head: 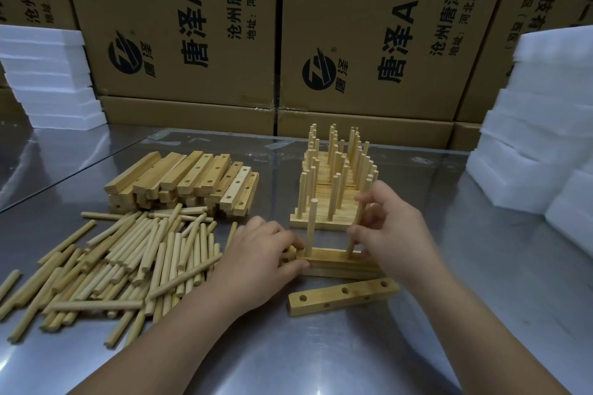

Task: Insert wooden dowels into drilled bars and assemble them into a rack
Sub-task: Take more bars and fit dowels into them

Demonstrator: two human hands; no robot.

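A drilled wooden bar (333, 261) lies on the steel table in front of me. One dowel (311, 228) stands upright in it near its left end. My left hand (256, 260) grips the bar's left end. My right hand (391, 228) pinches a second upright dowel (354, 234) standing at the bar's right part. Another drilled bar (343, 297) lies bare just in front. Loose dowels (122, 260) lie heaped at the left, with a stack of drilled bars (186, 183) behind them. Finished bars with dowels (333, 176) stand in a row behind.
Cardboard boxes (321, 42) wall off the back of the steel table (321, 356). White foam blocks are stacked at the far left (48, 80) and along the right (545, 125).
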